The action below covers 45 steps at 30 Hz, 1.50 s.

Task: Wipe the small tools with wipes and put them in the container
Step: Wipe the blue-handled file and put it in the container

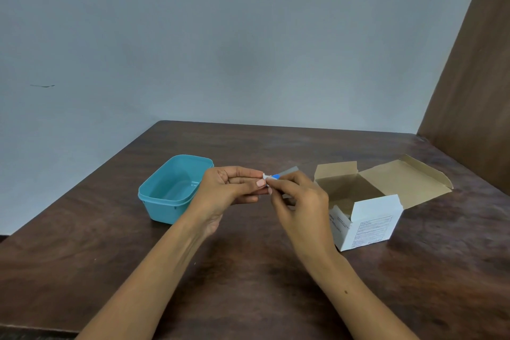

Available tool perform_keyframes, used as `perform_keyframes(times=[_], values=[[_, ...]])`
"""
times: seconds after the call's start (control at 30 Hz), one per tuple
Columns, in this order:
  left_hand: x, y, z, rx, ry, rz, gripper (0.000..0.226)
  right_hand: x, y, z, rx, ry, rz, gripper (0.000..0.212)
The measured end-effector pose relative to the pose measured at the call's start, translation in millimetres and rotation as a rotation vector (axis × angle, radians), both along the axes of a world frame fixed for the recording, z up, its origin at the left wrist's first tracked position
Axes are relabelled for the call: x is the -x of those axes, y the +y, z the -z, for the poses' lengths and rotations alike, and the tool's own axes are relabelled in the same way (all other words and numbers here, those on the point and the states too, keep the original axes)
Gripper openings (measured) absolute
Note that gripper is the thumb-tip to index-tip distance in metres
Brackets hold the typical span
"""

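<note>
Small white-and-blue packet (271,176) pinched between left hand (226,188) and right hand (299,201) fingertips beside teal container (165,201)

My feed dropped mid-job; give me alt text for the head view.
Both hands, left hand and right hand, pinch a small white-and-blue packet above a wooden table, between an open teal container and an open white carton.

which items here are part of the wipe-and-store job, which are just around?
In the job: small white-and-blue item pinched between left hand and right hand; teal container, open; white cardboard box, flaps open, likely the wipes.

Just around: wooden table; brown panel.
</note>
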<state>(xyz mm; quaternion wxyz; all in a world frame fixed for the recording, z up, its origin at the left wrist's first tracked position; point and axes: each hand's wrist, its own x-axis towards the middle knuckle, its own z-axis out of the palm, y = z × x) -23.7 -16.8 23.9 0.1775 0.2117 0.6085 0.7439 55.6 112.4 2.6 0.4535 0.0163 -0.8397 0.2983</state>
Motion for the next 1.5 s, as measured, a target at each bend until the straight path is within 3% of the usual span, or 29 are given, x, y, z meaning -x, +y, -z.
perform_keyframes(times=[0.7, 0.97, 1.17, 1.5], values=[[0, -2, -2, 0.051, -0.065, 0.021, 0.021, -3, 4, -3, 0.049, 0.005, -0.056, 0.015], [0, -3, -4, 0.05, -0.014, 0.028, 0.027, -2, 12, -5, 0.107, 0.008, 0.101, 0.022], [0, -2, -3, 0.056, 0.013, -0.038, 0.015, -2, 1, -2, -0.019, -0.009, -0.04, 0.022], [0, -3, -5, 0.157, 0.12, -0.102, 0.014, -1, 16, -6, 0.059, -0.003, 0.211, 0.017]])
